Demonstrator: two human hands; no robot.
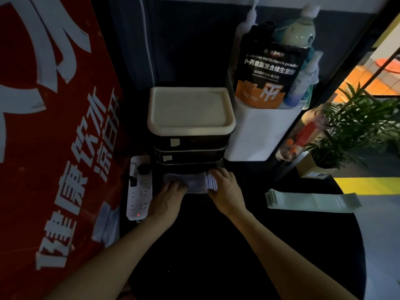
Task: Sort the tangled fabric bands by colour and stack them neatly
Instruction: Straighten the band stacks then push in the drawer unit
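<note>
A stack of pale purple fabric bands [195,180] lies on the dark table just in front of the stacked trays. My left hand [167,199] rests on the stack's left end with its fingers laid over the fabric. My right hand [225,189] holds the stack's right end, fingers over the top and the layered edges showing beside them. A second, neat stack of pale green bands [311,201] lies flat to the right, apart from both hands.
Stacked dark trays with a cream lid [190,109] stand right behind the purple stack. A white power strip [139,187] lies left of my left hand. A red sign [54,137] walls the left side. A white bin [259,131] with bottles and a plant [357,124] stand to the right.
</note>
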